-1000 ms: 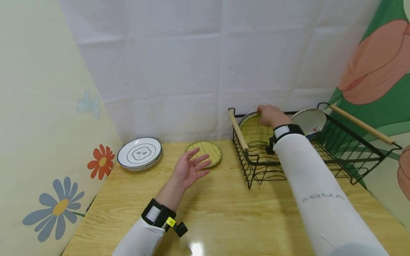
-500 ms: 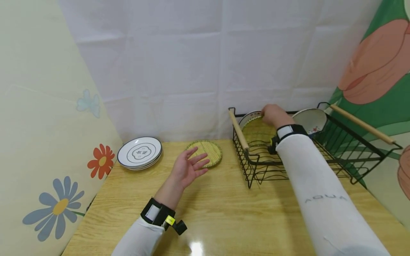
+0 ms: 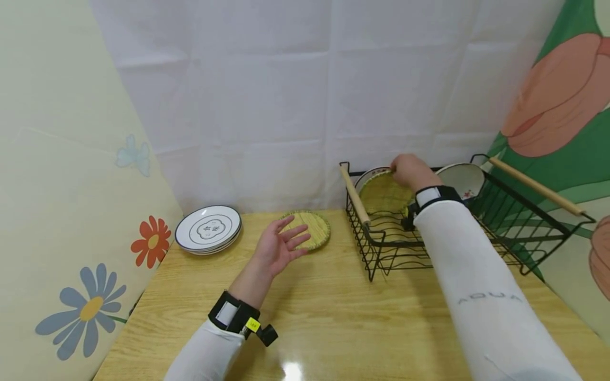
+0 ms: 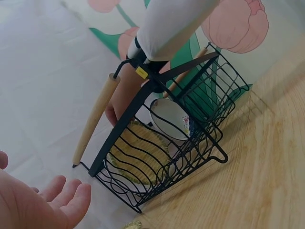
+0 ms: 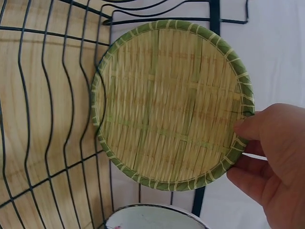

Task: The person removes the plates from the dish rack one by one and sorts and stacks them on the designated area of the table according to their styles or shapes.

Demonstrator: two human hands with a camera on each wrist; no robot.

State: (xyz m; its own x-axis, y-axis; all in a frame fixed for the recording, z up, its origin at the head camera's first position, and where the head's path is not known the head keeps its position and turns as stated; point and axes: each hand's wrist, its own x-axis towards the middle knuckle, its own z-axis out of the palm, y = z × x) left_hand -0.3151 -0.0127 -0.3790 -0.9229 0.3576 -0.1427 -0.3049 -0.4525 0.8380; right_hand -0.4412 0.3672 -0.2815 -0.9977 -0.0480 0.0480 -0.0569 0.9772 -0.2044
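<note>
My right hand (image 3: pixel 412 170) pinches the rim of a round woven bamboo tray (image 5: pixel 171 105), thumb on the front face and fingers behind. The tray stands on edge inside a black wire dish rack (image 3: pixel 395 243), at its left end. Behind it shows the patterned rim of a white dish (image 3: pixel 368 174). To the right of that hand, a white dish with a small red flower print (image 3: pixel 459 180) leans in the rack. My left hand (image 3: pixel 278 247) hovers palm up with fingers spread, holding nothing. Partly behind its fingers, a second woven bamboo tray (image 3: pixel 316 230) lies flat on the table.
A stack of several white plates with dark rims (image 3: pixel 209 228) sits at the table's back left. Wooden handles (image 3: pixel 355 194) rise at both ends of the rack. A white cloth (image 3: pixel 257 106) hangs behind the wooden table (image 3: pixel 333 323), with patterned sheets at both sides.
My right hand has shifted slightly right with the woven tray's rim, and more of the white dish behind it shows. The left hand has barely moved.
</note>
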